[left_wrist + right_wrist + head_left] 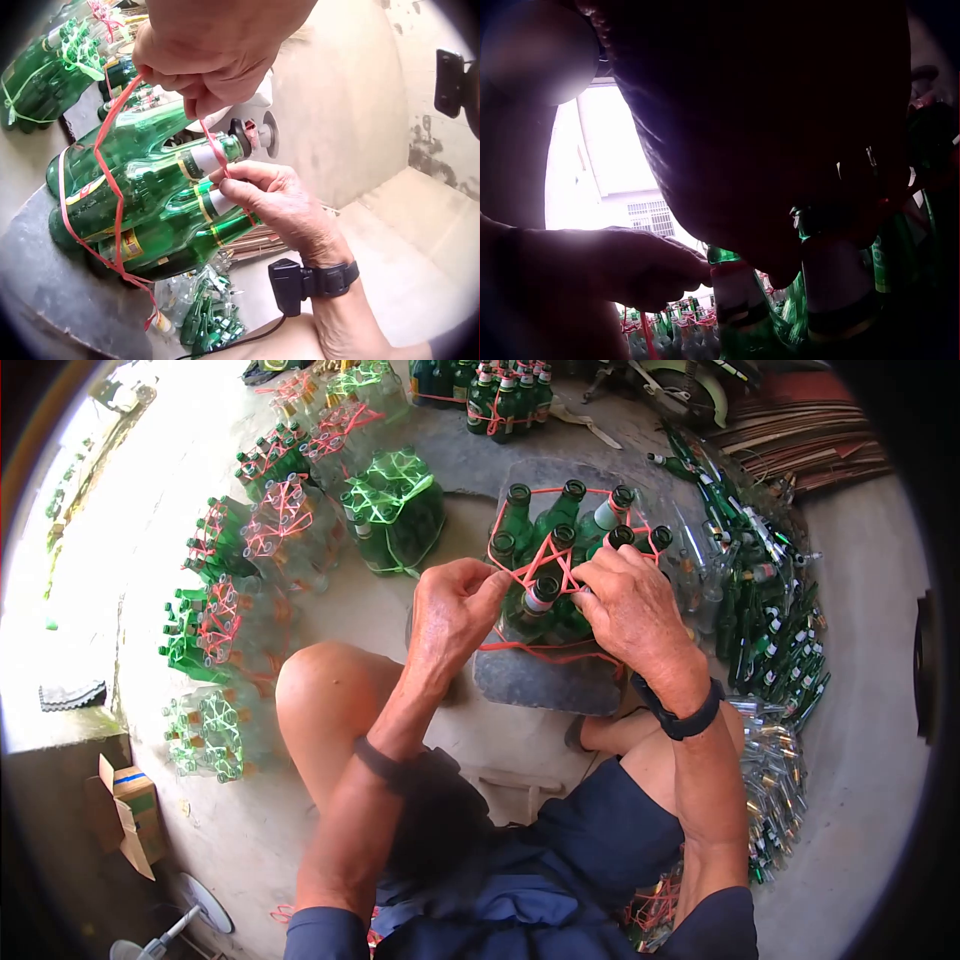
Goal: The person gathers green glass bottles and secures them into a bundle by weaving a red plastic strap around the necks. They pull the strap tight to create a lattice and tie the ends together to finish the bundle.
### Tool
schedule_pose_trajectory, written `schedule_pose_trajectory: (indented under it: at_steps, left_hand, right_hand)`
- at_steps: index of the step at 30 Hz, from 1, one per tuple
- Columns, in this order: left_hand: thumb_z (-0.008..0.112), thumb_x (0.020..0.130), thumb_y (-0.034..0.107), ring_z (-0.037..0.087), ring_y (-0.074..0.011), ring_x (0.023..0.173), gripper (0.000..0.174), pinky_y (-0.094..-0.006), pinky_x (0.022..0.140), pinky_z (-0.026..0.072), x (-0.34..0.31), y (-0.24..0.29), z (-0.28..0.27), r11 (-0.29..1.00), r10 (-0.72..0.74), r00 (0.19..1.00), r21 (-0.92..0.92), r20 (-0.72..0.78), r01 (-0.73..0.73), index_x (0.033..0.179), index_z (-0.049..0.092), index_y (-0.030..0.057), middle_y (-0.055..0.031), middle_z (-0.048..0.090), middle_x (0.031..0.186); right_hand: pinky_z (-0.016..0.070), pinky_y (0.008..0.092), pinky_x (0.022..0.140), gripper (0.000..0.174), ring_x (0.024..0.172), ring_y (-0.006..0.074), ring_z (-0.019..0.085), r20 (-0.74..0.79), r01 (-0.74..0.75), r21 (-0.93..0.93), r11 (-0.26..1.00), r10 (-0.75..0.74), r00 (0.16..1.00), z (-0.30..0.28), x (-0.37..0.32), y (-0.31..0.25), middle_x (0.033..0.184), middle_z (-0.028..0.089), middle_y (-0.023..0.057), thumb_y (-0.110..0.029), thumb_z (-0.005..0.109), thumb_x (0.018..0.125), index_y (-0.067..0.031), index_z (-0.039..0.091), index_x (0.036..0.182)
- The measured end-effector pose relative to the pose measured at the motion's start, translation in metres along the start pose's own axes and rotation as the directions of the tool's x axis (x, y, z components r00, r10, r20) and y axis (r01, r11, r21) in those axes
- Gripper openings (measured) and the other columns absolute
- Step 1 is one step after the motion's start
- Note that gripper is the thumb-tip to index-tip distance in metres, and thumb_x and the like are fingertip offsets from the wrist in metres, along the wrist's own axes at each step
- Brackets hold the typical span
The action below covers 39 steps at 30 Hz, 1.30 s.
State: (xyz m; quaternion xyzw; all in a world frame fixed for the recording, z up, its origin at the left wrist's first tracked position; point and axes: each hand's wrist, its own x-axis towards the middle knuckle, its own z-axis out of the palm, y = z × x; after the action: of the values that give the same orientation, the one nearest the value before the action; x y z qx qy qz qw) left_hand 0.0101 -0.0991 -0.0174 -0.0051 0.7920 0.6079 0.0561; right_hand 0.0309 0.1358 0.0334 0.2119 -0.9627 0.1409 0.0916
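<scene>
Green glass bottles (560,510) stand in a bundle on a dark board (545,685), with red string (548,560) crossing between their necks and another loop low around them. At the bundle's near left, my left hand (450,610) pinches the string between thumb and fingers. On the near right, my right hand (635,605) pinches it beside a bottle neck. The left wrist view shows red string (112,180) running up the bottles (142,172) to my curled left hand (217,52); my right hand (281,206) grips string at the necks. My right hand (765,135) is mostly dark in its wrist view.
Tied bundles of green and clear bottles (285,520) line the left side, and a green-tied bundle (395,510) stands nearer. Loose bottles (770,610) are piled at the right. More bundles (508,405) stand behind. A cardboard box (140,815) lies at lower left.
</scene>
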Motion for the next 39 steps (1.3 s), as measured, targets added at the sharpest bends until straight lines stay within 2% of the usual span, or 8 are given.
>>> schedule_pose_trajectory:
  at_steps: [1,4,7,20,22,32,36,39]
  left_hand:
    - [0.074,0.093,0.021,0.073,-0.0187,0.072,0.031,-0.0366,0.070,0.0571,0.000,0.003,-0.002,0.999,-0.003,1.000,0.051,0.020,0.002,0.101,0.078,-0.0088,-0.0180,0.077,0.079]
    - [0.072,0.093,0.018,0.075,-0.0224,0.074,0.028,-0.0375,0.070,0.0571,0.002,0.005,0.000,0.993,0.069,0.997,0.102,-0.037,-0.065,0.100,0.079,-0.0077,-0.0198,0.077,0.080]
    - [0.076,0.094,0.015,0.062,-0.0088,0.068,0.020,-0.0306,0.063,0.0509,0.008,0.007,-0.001,0.969,0.148,0.987,0.211,-0.067,-0.131,0.098,0.080,-0.0047,-0.0057,0.072,0.073]
    - [0.075,0.093,0.014,0.068,-0.0158,0.063,0.014,-0.0331,0.063,0.0536,0.018,0.013,-0.012,0.807,0.362,0.932,0.494,0.021,-0.324,0.095,0.079,0.0004,-0.0136,0.072,0.071]
    - [0.071,0.094,0.016,0.073,-0.0405,0.076,0.012,-0.0478,0.068,0.0572,0.015,0.019,-0.014,0.730,0.414,0.907,0.568,0.074,-0.380,0.091,0.076,0.0057,-0.0179,0.075,0.082]
    - [0.076,0.096,0.020,0.072,-0.0375,0.067,0.011,-0.0478,0.061,0.0550,0.029,0.036,-0.030,0.391,0.533,0.770,0.704,0.352,-0.593,0.097,0.073,0.0100,-0.0136,0.071,0.071]
    - [0.073,0.096,0.020,0.072,-0.0384,0.071,0.012,-0.0504,0.063,0.0546,0.038,0.070,-0.038,0.239,0.340,0.770,0.742,0.540,-0.626,0.093,0.070,0.0093,-0.0141,0.074,0.077]
    - [0.070,0.096,0.017,0.069,-0.0397,0.065,0.012,-0.0506,0.058,0.0527,0.048,0.079,-0.041,0.135,0.317,0.666,0.663,0.675,-0.736,0.088,0.068,0.0084,-0.0158,0.070,0.071]
  right_hand:
    - [0.0510,0.0476,0.085,0.018,0.094,0.0359,0.061,0.014,0.004,0.006,1.000,-0.004,1.000,0.000,0.000,0.001,0.095,0.066,0.0122,-0.010,0.079,0.087,-0.0027,0.074,0.103]
    - [0.0508,0.0468,0.085,0.015,0.093,0.0348,0.061,0.017,0.006,0.019,1.000,-0.006,1.000,0.001,0.000,0.004,0.094,0.065,0.0111,-0.009,0.078,0.087,-0.0036,0.074,0.100]
    - [0.0501,0.0465,0.086,0.013,0.093,0.0338,0.061,0.000,0.004,0.029,1.000,-0.004,1.000,0.002,-0.001,0.005,0.093,0.064,0.0105,-0.008,0.077,0.087,-0.0045,0.074,0.099]
    - [0.0468,0.0448,0.084,0.013,0.092,0.0303,0.060,-0.068,0.007,-0.004,1.000,-0.007,0.998,0.015,-0.005,0.010,0.089,0.062,0.0071,-0.012,0.081,0.083,-0.0071,0.070,0.088]
    - [0.0469,0.0446,0.084,0.013,0.093,0.0301,0.060,-0.086,0.001,0.001,1.000,0.000,0.996,0.017,-0.006,0.010,0.089,0.063,0.0069,-0.011,0.081,0.083,-0.0075,0.070,0.087]
    - [0.0470,0.0442,0.084,0.007,0.094,0.0297,0.062,-0.142,-0.020,-0.018,1.000,0.018,0.990,0.024,-0.007,0.007,0.088,0.063,0.0065,-0.006,0.077,0.083,-0.0086,0.071,0.083]
    - [0.0493,0.0447,0.088,0.007,0.098,0.0312,0.067,-0.119,-0.051,-0.004,0.999,0.050,0.992,0.020,-0.006,0.003,0.090,0.070,0.0095,-0.002,0.073,0.080,-0.0080,0.076,0.083]
    - [0.0489,0.0443,0.088,0.009,0.099,0.0303,0.067,-0.120,-0.050,-0.013,0.999,0.048,0.992,0.021,-0.006,0.003,0.090,0.071,0.0086,-0.003,0.073,0.080,-0.0092,0.078,0.083]
